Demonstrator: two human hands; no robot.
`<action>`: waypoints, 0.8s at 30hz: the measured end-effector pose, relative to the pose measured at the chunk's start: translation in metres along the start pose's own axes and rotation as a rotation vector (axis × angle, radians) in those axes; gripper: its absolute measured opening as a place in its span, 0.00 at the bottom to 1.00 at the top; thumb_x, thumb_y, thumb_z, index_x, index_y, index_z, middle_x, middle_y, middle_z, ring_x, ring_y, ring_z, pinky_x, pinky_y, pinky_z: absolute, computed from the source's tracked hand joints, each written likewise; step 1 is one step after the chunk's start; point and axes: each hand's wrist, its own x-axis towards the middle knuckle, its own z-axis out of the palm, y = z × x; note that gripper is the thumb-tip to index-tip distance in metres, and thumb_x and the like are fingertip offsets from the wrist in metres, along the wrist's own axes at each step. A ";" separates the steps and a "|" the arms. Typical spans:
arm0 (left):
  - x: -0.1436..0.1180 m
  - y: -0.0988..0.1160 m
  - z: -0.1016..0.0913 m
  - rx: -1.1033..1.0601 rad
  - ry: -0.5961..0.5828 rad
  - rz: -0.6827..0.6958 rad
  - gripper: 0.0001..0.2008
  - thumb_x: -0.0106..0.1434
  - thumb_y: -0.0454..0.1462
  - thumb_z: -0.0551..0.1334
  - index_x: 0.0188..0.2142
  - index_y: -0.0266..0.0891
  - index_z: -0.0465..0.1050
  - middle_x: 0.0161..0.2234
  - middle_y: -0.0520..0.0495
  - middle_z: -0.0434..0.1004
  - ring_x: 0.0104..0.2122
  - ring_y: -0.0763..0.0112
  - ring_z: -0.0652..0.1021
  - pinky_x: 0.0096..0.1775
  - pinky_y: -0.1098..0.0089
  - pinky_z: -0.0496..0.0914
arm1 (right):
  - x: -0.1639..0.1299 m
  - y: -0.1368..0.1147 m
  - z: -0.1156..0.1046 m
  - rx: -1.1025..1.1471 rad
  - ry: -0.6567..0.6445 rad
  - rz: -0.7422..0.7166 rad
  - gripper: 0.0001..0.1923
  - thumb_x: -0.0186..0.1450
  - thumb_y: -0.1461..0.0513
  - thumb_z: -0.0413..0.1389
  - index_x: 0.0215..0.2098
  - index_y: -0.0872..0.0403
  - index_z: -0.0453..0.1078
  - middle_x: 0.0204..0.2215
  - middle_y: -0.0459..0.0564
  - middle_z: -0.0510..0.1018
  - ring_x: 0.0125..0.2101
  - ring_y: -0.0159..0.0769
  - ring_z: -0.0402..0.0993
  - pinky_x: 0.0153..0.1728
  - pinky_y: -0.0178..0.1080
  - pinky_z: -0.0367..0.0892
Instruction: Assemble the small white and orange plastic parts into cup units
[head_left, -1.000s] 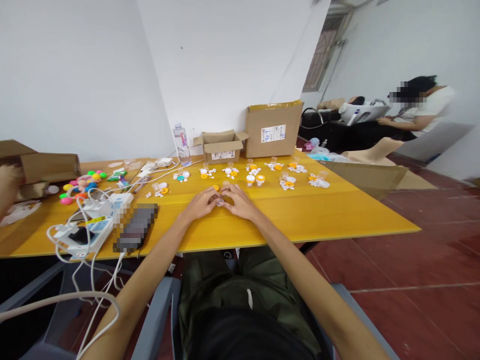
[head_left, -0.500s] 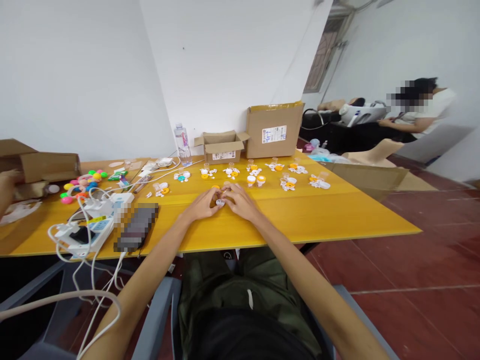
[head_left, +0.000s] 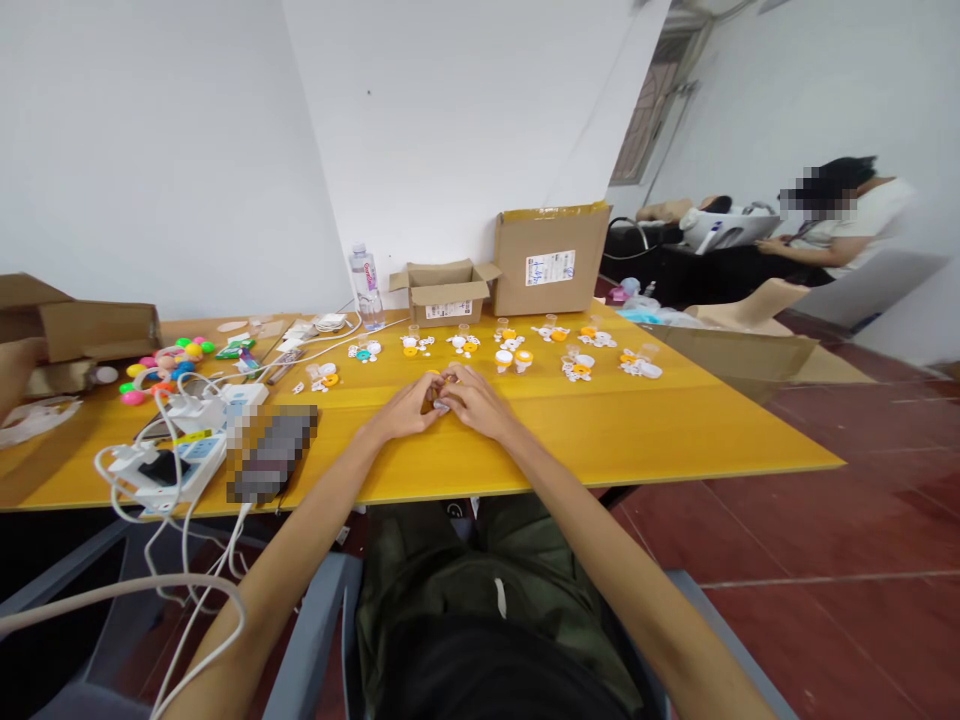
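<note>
My left hand (head_left: pixel 403 410) and my right hand (head_left: pixel 475 402) meet fingertip to fingertip on the yellow table (head_left: pixel 637 430), pinching a small white and orange toy part (head_left: pixel 441 405) between them. The part is mostly hidden by my fingers. Beyond my hands, a row of small white and orange toy pieces (head_left: pixel 510 352) is spread across the table.
Two cardboard boxes (head_left: pixel 550 258) and a water bottle (head_left: pixel 365 282) stand at the table's back edge. A power strip with white cables (head_left: pixel 172 462) and coloured balls (head_left: pixel 161 368) lie at the left, by another box (head_left: pixel 82 330). A person (head_left: pixel 840 225) sits far right.
My hands have shifted slightly farther from me on the table while staying closed together on the small part. The view has tilted a little.
</note>
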 end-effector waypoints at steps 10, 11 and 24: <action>-0.001 0.000 0.000 0.012 0.005 -0.009 0.14 0.63 0.38 0.61 0.48 0.42 0.64 0.40 0.47 0.75 0.37 0.65 0.76 0.44 0.63 0.72 | 0.000 -0.002 0.001 -0.010 0.011 0.039 0.08 0.66 0.67 0.54 0.31 0.50 0.69 0.44 0.52 0.73 0.47 0.43 0.68 0.49 0.47 0.66; -0.001 0.000 0.000 0.011 0.006 -0.009 0.14 0.63 0.38 0.61 0.48 0.42 0.64 0.40 0.47 0.75 0.37 0.65 0.76 0.44 0.63 0.72 | 0.000 -0.003 0.000 -0.011 0.010 0.041 0.07 0.65 0.67 0.54 0.31 0.50 0.69 0.44 0.52 0.73 0.47 0.43 0.68 0.49 0.47 0.66; 0.000 0.001 0.000 0.013 -0.007 -0.015 0.15 0.64 0.40 0.61 0.49 0.42 0.64 0.41 0.46 0.75 0.38 0.64 0.75 0.45 0.62 0.71 | 0.000 -0.003 -0.001 0.015 0.001 0.080 0.06 0.65 0.67 0.56 0.32 0.50 0.69 0.45 0.52 0.72 0.47 0.42 0.67 0.49 0.46 0.65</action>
